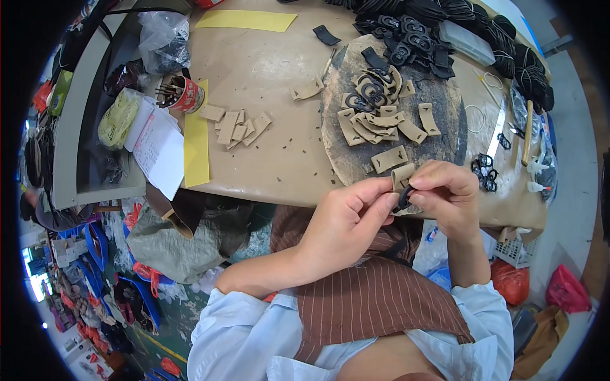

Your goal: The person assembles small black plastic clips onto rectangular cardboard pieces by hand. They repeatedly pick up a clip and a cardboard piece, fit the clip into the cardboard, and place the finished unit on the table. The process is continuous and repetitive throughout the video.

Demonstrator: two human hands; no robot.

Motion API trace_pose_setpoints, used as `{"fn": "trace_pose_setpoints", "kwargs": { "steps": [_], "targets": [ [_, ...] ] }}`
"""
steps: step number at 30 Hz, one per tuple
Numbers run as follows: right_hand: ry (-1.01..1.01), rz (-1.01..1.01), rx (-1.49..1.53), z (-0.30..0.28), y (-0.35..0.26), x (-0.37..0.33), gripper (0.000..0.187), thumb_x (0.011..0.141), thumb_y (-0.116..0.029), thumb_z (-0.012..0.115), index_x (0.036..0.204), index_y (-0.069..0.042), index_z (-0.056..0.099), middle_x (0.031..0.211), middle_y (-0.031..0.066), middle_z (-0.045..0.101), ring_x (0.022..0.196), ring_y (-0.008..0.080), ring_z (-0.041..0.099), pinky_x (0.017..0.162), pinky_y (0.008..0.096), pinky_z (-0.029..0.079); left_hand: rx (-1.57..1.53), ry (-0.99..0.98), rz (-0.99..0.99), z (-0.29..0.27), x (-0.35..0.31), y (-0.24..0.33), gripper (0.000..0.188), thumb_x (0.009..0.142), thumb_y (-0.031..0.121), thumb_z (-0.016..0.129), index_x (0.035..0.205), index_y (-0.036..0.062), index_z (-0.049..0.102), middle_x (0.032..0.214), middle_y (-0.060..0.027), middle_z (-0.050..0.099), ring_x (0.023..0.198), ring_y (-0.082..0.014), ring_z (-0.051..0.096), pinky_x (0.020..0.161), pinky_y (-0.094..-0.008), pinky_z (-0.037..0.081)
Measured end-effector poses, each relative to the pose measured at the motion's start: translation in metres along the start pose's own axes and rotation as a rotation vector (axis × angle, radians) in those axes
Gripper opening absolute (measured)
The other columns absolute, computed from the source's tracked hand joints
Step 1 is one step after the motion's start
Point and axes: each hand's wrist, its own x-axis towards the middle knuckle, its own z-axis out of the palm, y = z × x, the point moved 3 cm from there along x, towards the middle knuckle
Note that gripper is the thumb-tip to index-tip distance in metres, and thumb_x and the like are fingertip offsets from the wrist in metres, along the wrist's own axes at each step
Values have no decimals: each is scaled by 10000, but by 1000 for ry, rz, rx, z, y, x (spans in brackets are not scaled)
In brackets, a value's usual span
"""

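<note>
At the table's near edge both my hands are closed around one small piece of work. My left hand [349,222] pinches a tan strip [401,174] that is bent over into a loop. Between the thumb and fingers of my right hand [454,193] is a black ring-like buckle [405,197], set against the strip. My fingers hide how far the buckle goes through it. Just beyond, a flat tan strip with a punched slot [389,159] lies on a round wooden block [337,143]. More slotted tan strips [375,126] and several black buckles [375,92] are heaped there.
Black straps with buckles [413,41] are piled at the block's far side. Loose tan pieces [232,129] lie left, near a red can of tools [192,95] and yellow strips [197,149]. At right are a metal ruler [497,130], scissors [516,131] and black cord bundles [530,73].
</note>
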Motion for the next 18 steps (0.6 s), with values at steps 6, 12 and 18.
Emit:
{"fn": "trace_pose_setpoints", "kwargs": {
  "steps": [6,12,18],
  "targets": [
    [98,46,71,3,8,-11,222,694,94,672,892,31,596,864,97,597,801,154,583,716,252,464,-168,34,-27,0,2,-7,229,927,117,453,1100,-5,541,859,1,574,786,-39,538,682,-198,482],
    [128,-5,84,9,11,-14,229,689,94,671,892,20,594,852,89,583,802,152,542,723,259,426,-139,18,40,1,-2,-21,173,914,105,482,987,-23,573,731,31,529,667,-8,460,569,-174,393],
    [144,142,-28,8,3,-8,336,713,22,671,1034,4,571,954,46,494,836,118,461,777,225,367,1,52,199,1,-2,-19,158,888,103,523,955,-34,567,746,-6,569,667,-41,509,565,-216,420]
  ]
}}
